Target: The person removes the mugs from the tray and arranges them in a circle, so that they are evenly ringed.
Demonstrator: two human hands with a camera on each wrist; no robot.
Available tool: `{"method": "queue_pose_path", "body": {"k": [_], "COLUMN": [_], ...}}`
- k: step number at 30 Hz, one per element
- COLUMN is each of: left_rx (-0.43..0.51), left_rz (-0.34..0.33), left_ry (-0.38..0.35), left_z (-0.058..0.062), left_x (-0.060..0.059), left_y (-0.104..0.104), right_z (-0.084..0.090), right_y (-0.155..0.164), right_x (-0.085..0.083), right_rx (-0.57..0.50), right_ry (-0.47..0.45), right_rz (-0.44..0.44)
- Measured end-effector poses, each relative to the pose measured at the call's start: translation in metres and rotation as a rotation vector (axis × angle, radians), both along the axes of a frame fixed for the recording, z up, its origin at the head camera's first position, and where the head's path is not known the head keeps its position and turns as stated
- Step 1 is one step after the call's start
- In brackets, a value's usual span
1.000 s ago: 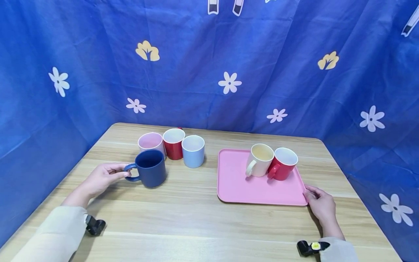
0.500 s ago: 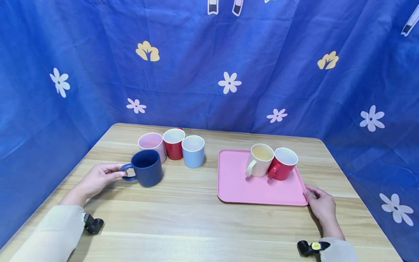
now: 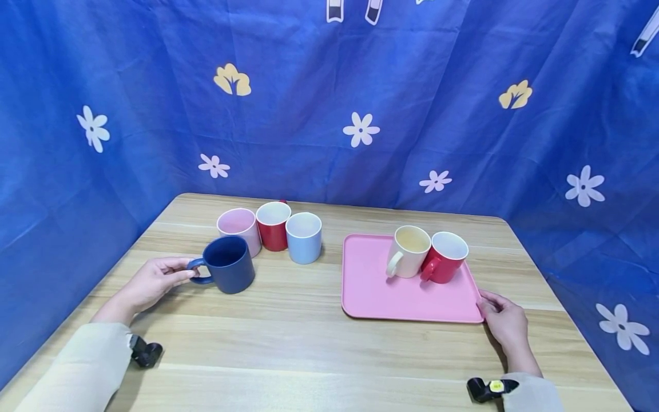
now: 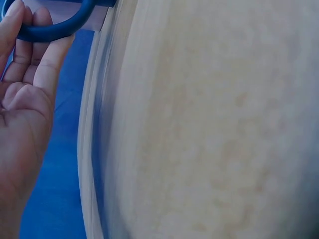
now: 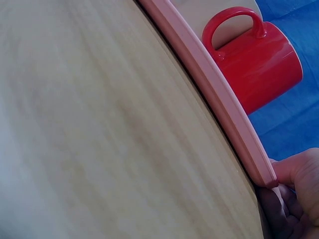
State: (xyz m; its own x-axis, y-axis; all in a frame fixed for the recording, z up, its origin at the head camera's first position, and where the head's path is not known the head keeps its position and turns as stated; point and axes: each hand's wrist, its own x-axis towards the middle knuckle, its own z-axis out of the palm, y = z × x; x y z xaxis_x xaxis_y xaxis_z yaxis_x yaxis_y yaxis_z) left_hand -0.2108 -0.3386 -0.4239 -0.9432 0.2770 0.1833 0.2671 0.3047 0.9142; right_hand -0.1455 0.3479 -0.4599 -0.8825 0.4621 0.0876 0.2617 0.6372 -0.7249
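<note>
My left hand [image 3: 154, 284] pinches the handle of a dark blue mug [image 3: 231, 272] at the left of the table. The mug stands upright, its handle toward the hand. In the left wrist view the handle [image 4: 55, 31] curves between thumb and fingers; most of the mug is cut off there. At the right, my right hand [image 3: 504, 323] grips the near right corner of a pink tray [image 3: 370, 300], thumb on top and fingers beneath in the right wrist view. On the tray stand a cream mug [image 3: 407, 257] and a red mug [image 3: 441, 268] side by side.
Behind the dark blue mug stand a pink mug [image 3: 247, 232], another red mug [image 3: 273, 234] and a light blue mug [image 3: 305, 243], close together in a row. The wooden table [image 3: 309, 355] ends at a blue patterned cloth [image 3: 309, 143] at the back and sides.
The dark blue mug and my left hand have shifted a little to the left, baring more of the pink mug. My right hand and the tray have stayed put.
</note>
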Motion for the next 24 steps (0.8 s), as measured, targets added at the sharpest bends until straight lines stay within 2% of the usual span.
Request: {"method": "queue_pose_path", "body": {"k": [11, 14, 19, 24], "left_rx": [-0.029, -0.009, 0.103, 0.162], "left_rz": [0.028, 0.015, -0.08, -0.198], "left_ry": [0.014, 0.014, -0.039, -0.11], "left_z": [-0.001, -0.002, 0.002, 0.015], "left_x": [-0.002, -0.003, -0.005, -0.008], "left_y": [0.0, -0.001, -0.004, -0.011], "right_z": [0.0, 0.0, -0.001, 0.0], "right_y": [0.001, 0.001, 0.001, 0.001], "right_x": [0.0, 0.0, -0.001, 0.0], "right_rx": [-0.008, -0.006, -0.008, -0.007], "right_ry": [0.008, 0.007, -0.002, -0.006], "right_rz": [-0.002, -0.004, -0.001, 0.003]}}
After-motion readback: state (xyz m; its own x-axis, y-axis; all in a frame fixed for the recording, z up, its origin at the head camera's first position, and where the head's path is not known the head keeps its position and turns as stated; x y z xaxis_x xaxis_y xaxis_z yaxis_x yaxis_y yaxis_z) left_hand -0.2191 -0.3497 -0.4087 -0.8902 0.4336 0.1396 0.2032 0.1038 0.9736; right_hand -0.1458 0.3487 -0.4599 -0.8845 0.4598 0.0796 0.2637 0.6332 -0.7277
